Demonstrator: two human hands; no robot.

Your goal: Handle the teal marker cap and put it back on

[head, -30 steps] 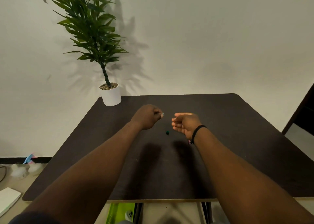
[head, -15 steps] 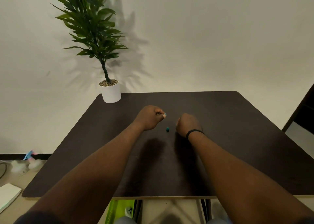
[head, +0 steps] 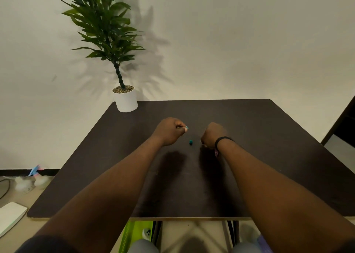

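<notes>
Left hand (head: 169, 131): fingers curled, pinching small teal bit (head: 186, 127) at tips, above counter (head: 269, 137). Right hand (head: 212, 135): fist, fingers curled, contents not visible. Teal bead (head: 191, 142) on counter between both hands, touching neither. Potted plant (head: 125, 99) at far left corner.

On my screen I see a small teal bead (head: 191, 142) lying on the dark brown table (head: 269, 137). The left hand (head: 170, 131) pinches a tiny teal piece (head: 186, 127). The right hand (head: 212, 135) has a black wristband (head: 222, 139). The plant (head: 103, 26) is dark green in a plain white pot (head: 126, 101), before a cream wall (head: 249, 41)
</notes>
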